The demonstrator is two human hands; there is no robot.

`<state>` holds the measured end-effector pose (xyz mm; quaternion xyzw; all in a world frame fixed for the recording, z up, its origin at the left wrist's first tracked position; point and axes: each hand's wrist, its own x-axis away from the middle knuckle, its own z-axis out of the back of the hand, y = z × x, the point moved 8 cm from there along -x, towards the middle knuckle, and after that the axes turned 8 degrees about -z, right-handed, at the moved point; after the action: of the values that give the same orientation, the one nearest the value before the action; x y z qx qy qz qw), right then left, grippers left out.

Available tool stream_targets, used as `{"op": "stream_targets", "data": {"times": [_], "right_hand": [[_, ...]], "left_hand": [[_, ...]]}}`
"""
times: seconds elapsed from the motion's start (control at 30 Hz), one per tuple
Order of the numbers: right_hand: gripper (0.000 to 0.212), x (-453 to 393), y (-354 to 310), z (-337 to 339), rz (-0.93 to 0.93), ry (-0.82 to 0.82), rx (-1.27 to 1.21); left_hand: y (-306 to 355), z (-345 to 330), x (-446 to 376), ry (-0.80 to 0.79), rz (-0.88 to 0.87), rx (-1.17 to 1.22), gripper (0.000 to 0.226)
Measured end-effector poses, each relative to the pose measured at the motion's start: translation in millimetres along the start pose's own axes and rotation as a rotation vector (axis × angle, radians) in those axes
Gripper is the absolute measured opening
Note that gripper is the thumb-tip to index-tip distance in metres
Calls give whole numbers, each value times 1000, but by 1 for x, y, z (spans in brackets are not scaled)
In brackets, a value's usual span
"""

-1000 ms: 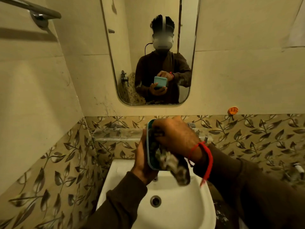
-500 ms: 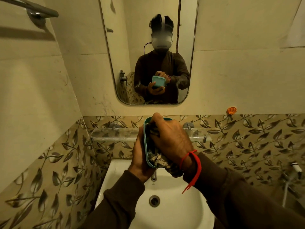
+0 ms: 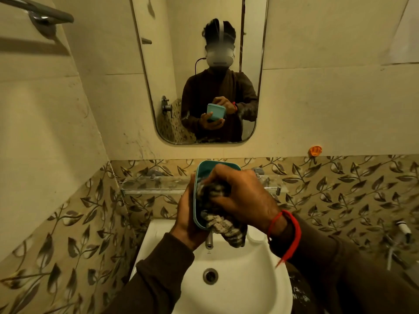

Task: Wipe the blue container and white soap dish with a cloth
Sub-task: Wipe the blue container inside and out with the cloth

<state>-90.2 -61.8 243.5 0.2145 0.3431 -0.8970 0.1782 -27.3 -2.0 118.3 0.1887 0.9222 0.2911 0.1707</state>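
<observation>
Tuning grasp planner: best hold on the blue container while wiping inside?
Probably as the left hand does now: wrap the closed back and long side wall of the blue container from the left, since its open face tilts right toward the cloth.

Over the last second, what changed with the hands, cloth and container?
The right hand worked the cloth from the lower part of the blue container up into its middle; less cloth hangs below the rim now. The container's open side shows more of its top end. Unchanged: the left hand keeps its grip behind the container, the right hand keeps its grip on the cloth, both held over the sink. No soap dish in view.
</observation>
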Motion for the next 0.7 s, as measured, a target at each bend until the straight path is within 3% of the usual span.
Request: {"op": "stream_targets", "data": {"times": [0.07, 0.17, 0.3, 0.43, 0.7], "right_hand": [[28, -4, 17, 10, -150, 146, -41], [29, 0, 30, 5, -250, 199, -41], [32, 9, 37, -5, -294, 213, 34], [36, 2, 22, -8, -188, 269, 255], [38, -2, 21, -24, -60, -59, 171]], "left_hand": [[-7, -4, -1, 41, 13, -11, 58], [-15, -2, 1, 94, 34, -13, 57], [-20, 6, 6, 146, 41, -85, 54], [-12, 6, 2, 178, 29, -134, 55], [2, 20, 3, 167, -17, -248, 56]]}}
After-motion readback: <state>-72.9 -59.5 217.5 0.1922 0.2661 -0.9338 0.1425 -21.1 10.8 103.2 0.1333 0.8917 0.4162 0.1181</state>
